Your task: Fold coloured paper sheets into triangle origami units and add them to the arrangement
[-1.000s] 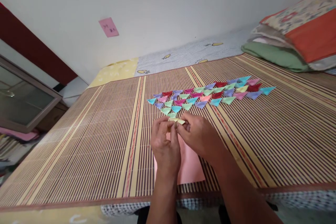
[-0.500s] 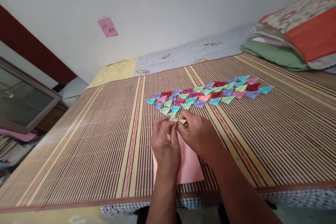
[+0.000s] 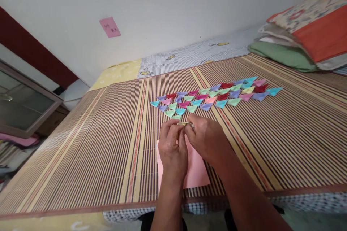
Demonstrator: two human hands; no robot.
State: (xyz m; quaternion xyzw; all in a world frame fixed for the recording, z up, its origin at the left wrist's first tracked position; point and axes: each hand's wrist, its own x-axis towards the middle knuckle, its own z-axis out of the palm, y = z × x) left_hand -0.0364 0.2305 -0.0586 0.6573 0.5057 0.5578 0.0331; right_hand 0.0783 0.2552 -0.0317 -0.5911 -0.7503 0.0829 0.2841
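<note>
A small pale yellow folded paper is pinched between both hands, seen nearly edge-on. My left hand grips its left end and my right hand its right end, with the fingertips close together. Beneath my hands lies a pink sheet, partly covered by my left hand and wrist. Just beyond my fingers, several small folded paper triangles in many colours lie in slanting rows, and the nearest light green one is close to my left fingertips.
The papers rest on a striped bamboo mat. At the back right are a folded green cloth and an orange patterned cushion. A pink note is on the wall. On the left stands a glass-fronted cabinet.
The yellow paper has tilted, so it now shows as a thinner strip. My left hand has shifted slightly to the right, and both hands still hold the paper.
</note>
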